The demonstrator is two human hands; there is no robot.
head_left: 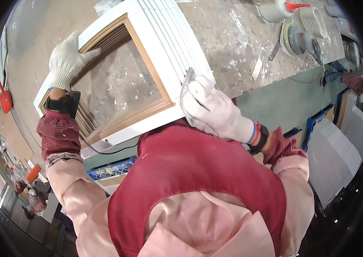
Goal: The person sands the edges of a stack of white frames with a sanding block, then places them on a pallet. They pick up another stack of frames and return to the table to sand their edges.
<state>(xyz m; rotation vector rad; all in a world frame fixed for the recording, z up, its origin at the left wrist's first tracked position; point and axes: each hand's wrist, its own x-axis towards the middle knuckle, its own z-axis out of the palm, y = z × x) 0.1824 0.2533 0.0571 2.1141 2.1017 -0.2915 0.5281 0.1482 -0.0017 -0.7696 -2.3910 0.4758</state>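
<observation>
A stack of white rectangular frames (pixel 141 125) with brown inner edges lies on the workbench in front of me. My left hand (pixel 67 61), in a white knit glove, grips its far left side, the thumb reaching over the inner edge into the opening. At the stack's right side, my right hand (pixel 212 102), also gloved, is closed round a small flat grey tool (pixel 189 75). Only the tool's upper end shows above the fingers, so its exact kind cannot be made out. That hand rests on or just over the grooved white right side.
On the paint-spotted workbench (pixel 228 40) lie a putty knife (pixel 258 64), a round sanding tool (pixel 295 39) and a white bottle with a red nozzle (pixel 276 10). A red-handled tool (pixel 5 97) is at far left. White panels (pixel 333 156) stand low at right. Other people are farther off.
</observation>
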